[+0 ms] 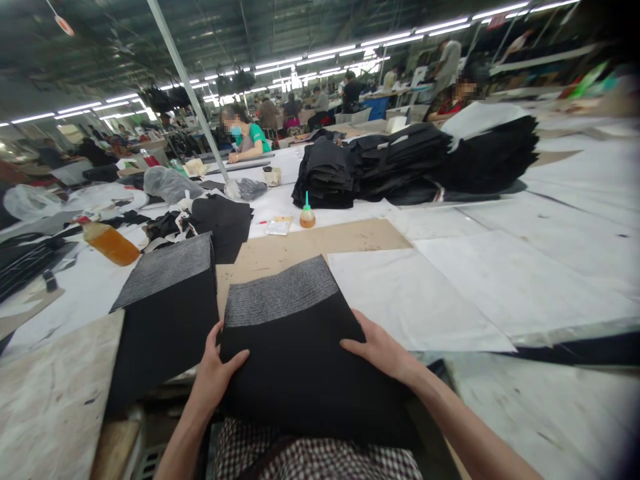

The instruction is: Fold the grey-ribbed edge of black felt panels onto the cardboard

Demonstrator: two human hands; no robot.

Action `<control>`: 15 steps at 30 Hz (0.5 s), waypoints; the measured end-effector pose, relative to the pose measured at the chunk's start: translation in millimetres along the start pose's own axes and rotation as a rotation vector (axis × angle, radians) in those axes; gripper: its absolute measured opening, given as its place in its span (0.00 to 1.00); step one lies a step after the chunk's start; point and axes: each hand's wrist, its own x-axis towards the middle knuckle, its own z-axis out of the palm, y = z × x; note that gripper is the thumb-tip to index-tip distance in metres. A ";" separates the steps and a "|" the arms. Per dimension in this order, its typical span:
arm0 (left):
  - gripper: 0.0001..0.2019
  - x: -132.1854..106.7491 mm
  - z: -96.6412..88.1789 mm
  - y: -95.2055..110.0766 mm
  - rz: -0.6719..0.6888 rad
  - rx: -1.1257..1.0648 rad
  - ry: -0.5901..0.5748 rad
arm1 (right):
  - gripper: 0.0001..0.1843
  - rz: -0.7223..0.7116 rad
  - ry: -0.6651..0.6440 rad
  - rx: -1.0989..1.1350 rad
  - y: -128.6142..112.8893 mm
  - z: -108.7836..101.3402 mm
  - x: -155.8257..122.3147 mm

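Observation:
Between my two hands is a stack of black fabric panels [300, 367] with a grey textured band [283, 290] along its far edge. My left hand [220, 363] grips the left side, thumb on top and fingers around the edge. On the right side my right hand [373, 347] holds it the same way, its fingertips hidden underneath. The stack's near end hangs over the table edge toward my lap. Just left of it lies a second black stack [165, 340] with a similar grey band [167, 267].
Brown board [320, 240] and white sheets [400, 287] cover the table. A small green-tipped bottle [307, 215] stands ahead; an amber bottle [111, 243] lies tilted at left. Large black fabric piles [400, 160] sit farther back. A person in a green top [247, 139] works across the table.

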 end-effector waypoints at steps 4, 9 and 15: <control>0.47 -28.5 4.7 1.0 0.030 0.409 0.154 | 0.37 0.073 0.232 -0.293 -3.0 17.4 -36.7; 0.35 -36.1 28.7 24.0 0.460 0.938 0.350 | 0.34 -0.158 0.330 -0.599 -25.2 34.4 -31.1; 0.28 -30.6 82.0 5.1 1.015 1.028 -0.224 | 0.41 -0.460 -0.051 -0.686 -3.4 41.4 -14.8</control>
